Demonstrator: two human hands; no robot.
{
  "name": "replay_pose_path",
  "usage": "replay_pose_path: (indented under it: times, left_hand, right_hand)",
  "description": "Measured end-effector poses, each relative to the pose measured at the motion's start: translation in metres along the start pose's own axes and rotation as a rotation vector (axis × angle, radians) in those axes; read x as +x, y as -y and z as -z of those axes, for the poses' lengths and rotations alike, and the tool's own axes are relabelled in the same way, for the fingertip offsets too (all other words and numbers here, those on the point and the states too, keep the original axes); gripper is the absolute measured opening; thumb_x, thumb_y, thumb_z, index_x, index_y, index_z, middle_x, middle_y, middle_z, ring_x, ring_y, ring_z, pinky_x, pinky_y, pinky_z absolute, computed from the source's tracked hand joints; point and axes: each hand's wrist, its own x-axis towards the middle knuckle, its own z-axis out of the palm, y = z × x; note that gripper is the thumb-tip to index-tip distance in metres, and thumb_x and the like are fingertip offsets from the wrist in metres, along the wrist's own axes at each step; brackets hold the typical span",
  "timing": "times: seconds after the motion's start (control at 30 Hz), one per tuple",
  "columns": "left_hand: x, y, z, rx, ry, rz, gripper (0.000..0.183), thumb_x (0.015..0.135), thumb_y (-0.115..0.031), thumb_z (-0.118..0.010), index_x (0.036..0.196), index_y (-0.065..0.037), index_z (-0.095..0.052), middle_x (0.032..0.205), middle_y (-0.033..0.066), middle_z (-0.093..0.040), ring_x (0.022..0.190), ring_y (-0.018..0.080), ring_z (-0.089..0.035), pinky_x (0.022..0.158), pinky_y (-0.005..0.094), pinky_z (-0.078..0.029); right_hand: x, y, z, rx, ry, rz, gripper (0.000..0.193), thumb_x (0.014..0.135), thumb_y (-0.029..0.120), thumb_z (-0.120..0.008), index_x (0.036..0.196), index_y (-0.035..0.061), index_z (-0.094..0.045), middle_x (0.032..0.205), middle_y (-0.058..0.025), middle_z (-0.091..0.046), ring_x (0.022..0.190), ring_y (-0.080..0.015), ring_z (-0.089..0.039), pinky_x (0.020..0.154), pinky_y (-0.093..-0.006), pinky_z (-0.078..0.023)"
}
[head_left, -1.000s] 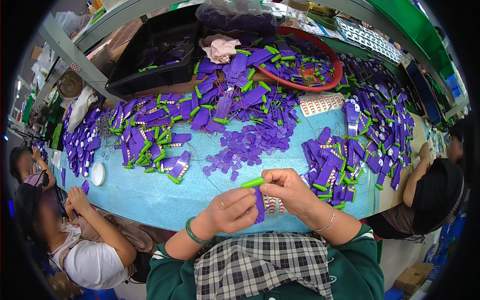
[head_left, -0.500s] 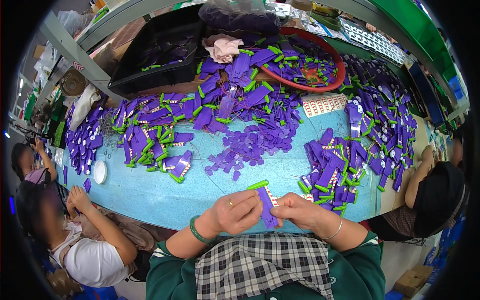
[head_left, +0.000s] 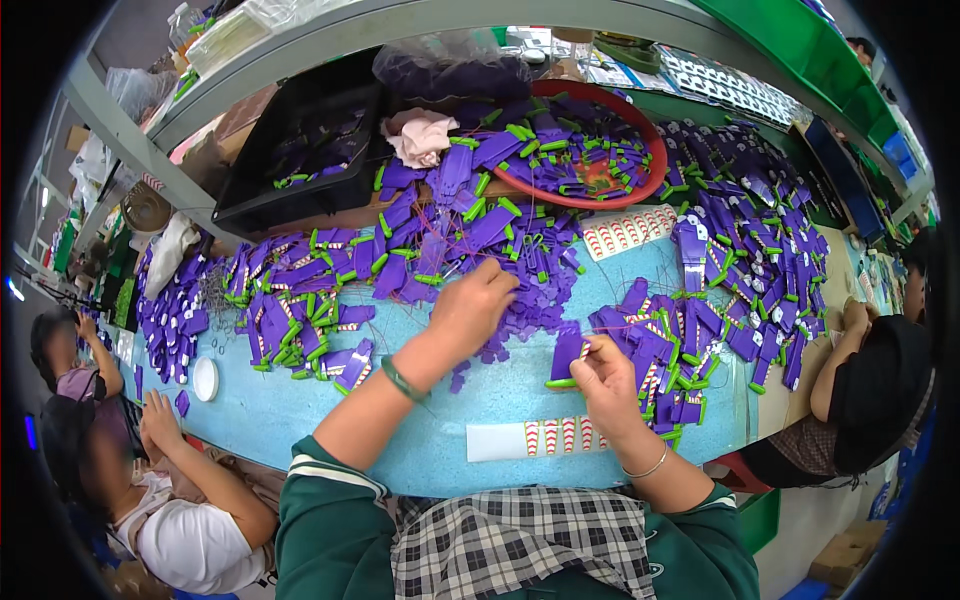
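My right hand (head_left: pixel 605 378) pinches a flat purple plastic piece (head_left: pixel 568 352) with a green end bar and a striped sticker along one edge. The green bar points toward me. My left hand (head_left: pixel 472 308) reaches over the loose small purple tabs (head_left: pixel 540 300), beside the far heap of purple-and-green pieces (head_left: pixel 435 250). Its fingers are drawn together, and whatever they hold, if anything, is hidden. Close to my body, a white strip (head_left: pixel 495 443) with red-and-yellow chevron stickers lies on the blue table (head_left: pixel 430 440).
More purple-and-green pieces (head_left: pixel 690 330) are heaped at right and left. Behind stand a red round tray (head_left: pixel 655 165) and a black bin (head_left: pixel 235 215). Another sticker sheet (head_left: pixel 630 233) lies by the tray. A white lid (head_left: pixel 205 380) sits at left. People work on both sides.
My left hand has let go of the purple piece and moved forward to the tabs. My right hand has carried the piece forward and turned it, uncovering the sticker strip.
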Motion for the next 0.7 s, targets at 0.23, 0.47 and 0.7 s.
replay_pose_path:
  times: [0.23,0.47,0.7]
  left_hand:
    - [0.013,0.004,-0.002,0.259,-0.022,-0.138,0.014,0.074,-0.006,-0.060,0.088,-0.005,-0.060,0.089,0.0104,-0.054,0.087,0.0271,-0.059,0.063,0.0373,-0.052]
    - [-0.056,-0.070,0.043,-0.217,0.092,-0.071,0.017,0.077,0.002,-0.065,0.092,0.000,-0.059,0.094,0.0116,-0.058,0.081,0.0277,-0.060,0.071,0.0359,-0.050]
    - [-0.101,-0.066,0.022,-1.344,-0.165,0.531,0.022,0.082,0.010,-0.061,0.103,0.002,-0.059,0.102,0.0063,-0.058,0.095,0.0143,-0.059,0.088,0.0296,-0.050]
  right_hand:
    - [-0.002,0.018,-0.001,-0.460,0.207,0.126,0.040,0.083,-0.005,-0.055,0.123,-0.0016,-0.056,0.104,-0.0053,-0.052,0.094,-0.0127,-0.050,0.081,-0.0241,-0.046]
    - [-0.003,0.016,-0.007,-0.138,0.171,0.188,0.042,0.083,-0.003,-0.061,0.125,0.0008,-0.057,0.100,-0.0058,-0.054,0.086,-0.0093,-0.052,0.071,-0.0210,-0.046]
    - [-0.010,0.006,-0.014,-0.375,0.192,0.170,0.033,0.081,-0.003,-0.066,0.113,0.0052,-0.067,0.090,-0.0034,-0.058,0.076,-0.0095,-0.056,0.061,-0.0208,-0.043]
